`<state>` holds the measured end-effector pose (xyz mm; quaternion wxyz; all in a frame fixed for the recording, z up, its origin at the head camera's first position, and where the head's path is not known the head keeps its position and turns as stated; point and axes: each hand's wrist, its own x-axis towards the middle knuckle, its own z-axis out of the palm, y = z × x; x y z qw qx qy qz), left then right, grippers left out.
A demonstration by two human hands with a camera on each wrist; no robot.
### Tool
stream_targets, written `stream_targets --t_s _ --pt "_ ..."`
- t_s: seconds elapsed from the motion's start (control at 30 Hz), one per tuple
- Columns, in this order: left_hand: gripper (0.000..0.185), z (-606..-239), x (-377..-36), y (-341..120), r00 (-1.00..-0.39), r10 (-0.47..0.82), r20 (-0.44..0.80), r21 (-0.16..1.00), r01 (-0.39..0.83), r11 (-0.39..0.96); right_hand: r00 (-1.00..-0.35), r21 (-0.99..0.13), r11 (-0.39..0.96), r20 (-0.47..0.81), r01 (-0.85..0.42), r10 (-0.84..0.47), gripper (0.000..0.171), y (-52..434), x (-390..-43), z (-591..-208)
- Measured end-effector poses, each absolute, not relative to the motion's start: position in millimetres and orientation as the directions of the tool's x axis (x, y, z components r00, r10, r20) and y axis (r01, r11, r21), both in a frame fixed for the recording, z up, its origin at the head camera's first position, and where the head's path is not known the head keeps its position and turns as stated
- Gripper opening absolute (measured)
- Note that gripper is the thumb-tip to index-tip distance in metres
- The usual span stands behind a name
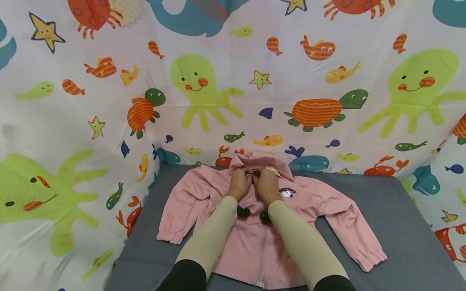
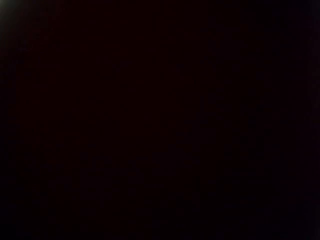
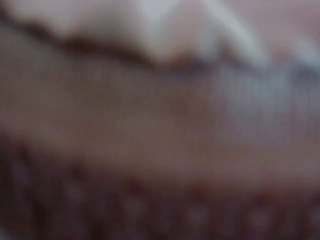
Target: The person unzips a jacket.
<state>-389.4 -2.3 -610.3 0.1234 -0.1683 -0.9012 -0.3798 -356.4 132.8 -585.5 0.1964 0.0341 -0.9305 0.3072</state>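
A pink hooded jacket point(image 1: 247, 250) lies spread front up, its sleeves out to both sides and its hood at the far end. A zip runs down its middle, and a small cartoon patch sits on the chest. At the neckline, my left hand point(image 1: 238, 185) and right hand point(image 1: 266, 186) meet, their fingers curled in and pinching the jacket near the top of the zip. A small dark, shiny spot shows between the fingertips, too small to identify. The left wrist view is black; the right wrist view is a close blur.
The jacket lies on a grey surface point(image 1: 138, 258). Behind it and at both sides hangs a white cloth point(image 1: 225, 113) printed with sea animals. Dark wrist cameras point(image 1: 243, 211) sit under the beige-sleeved wrists, close above the jacket.
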Motion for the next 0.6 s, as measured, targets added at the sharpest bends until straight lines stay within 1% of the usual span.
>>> stream_targets --t_s 0.13,0.27,0.37,0.47,0.53,0.6 --pt "0.017 -614.7 -389.3 -2.6 -0.906 0.196 0.375 0.645 0.407 0.646 -0.918 -0.549 0.817 0.391 -0.178 0.063 0.012 131.8 -355.4 -585.3" --pt "0.022 -619.0 -391.1 -2.6 -0.893 0.199 0.405 0.649 0.433 0.625 -0.924 -0.539 0.827 0.376 -0.161 0.065 0.009 132.5 -356.9 -587.8" --pt "0.022 -619.5 -390.8 -4.1 -0.896 0.206 0.392 0.665 0.432 0.609 -0.934 -0.534 0.831 0.353 -0.152 0.056 0.008 132.5 -356.7 -590.1" --pt "0.022 -613.3 -388.1 -7.0 -0.913 0.201 0.355 0.709 0.403 0.579 -0.928 -0.523 0.832 0.371 -0.183 0.029 0.008 131.2 -355.1 -589.9" --pt "0.023 -607.1 -386.4 -9.3 -0.923 0.194 0.332 0.740 0.382 0.553 -0.912 -0.516 0.827 0.409 -0.224 0.008 0.009 129.7 -353.4 -588.8" --pt "0.024 -600.7 -385.3 -11.3 -0.922 0.195 0.334 0.747 0.385 0.542 -0.889 -0.504 0.820 0.457 -0.270 -0.012 0.009 128.1 -351.8 -587.4"
